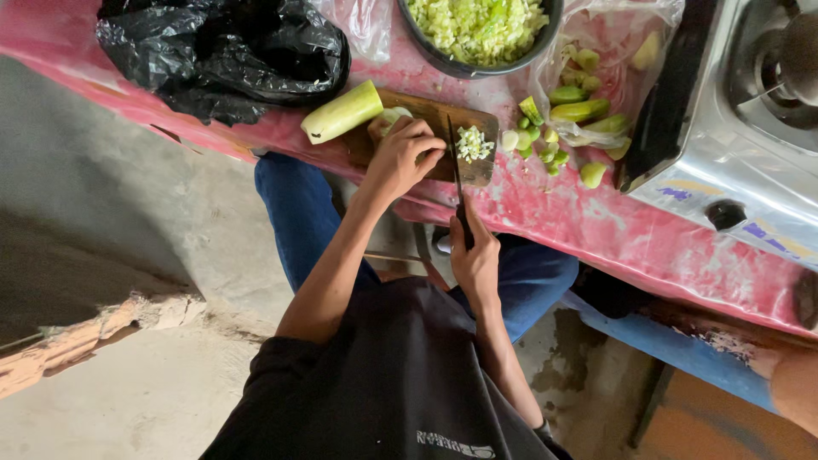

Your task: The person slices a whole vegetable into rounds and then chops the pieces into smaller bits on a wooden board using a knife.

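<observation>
Right hand (475,260) fingers clamped on knife (457,183), left hand (399,159) fingers pressing vegetable piece (390,117) (pale green), crumpled black bag (223,53) beyond

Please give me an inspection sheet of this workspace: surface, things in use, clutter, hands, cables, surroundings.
Surface: pink table, worn and stained.
Things in use: wooden cutting board with a diced green pile; peeled pale gourd lying partly on the board; knife.
Clutter: black plastic bag; dark bowl of chopped greens; clear bag with green offcuts; loose pieces.
Hands: left hand presses a piece on the board; right hand grips the knife.
Cables: nothing seen.
Surroundings: steel gas stove, concrete floor, blue bench.
</observation>
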